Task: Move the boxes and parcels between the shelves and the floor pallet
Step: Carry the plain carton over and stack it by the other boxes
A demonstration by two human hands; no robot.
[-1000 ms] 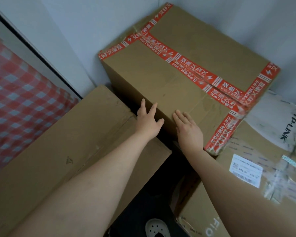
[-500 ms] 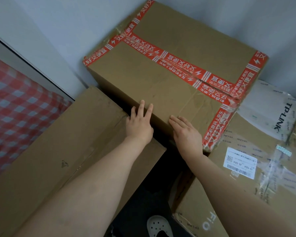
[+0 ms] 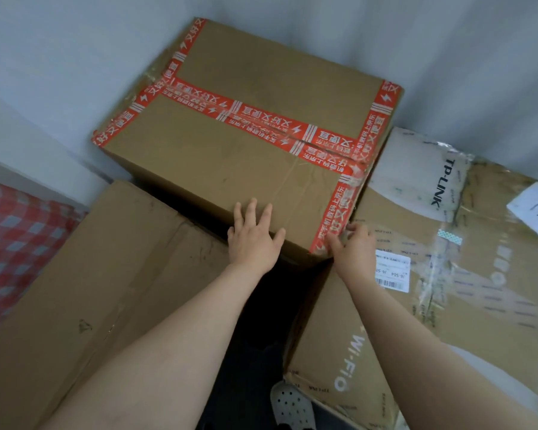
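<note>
While left hand [image 3: 255, 240] lies flat, box [image 3: 246, 156] underneath

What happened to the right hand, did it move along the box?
Yes. The right hand slid right along the near edge of the red-taped box, reaching its taped corner.

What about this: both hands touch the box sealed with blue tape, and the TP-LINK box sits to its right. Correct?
The tape is red, not blue, as the head view shows. The left hand and right hand do touch that taped box, and the TP-LINK box sits to its right.
</note>
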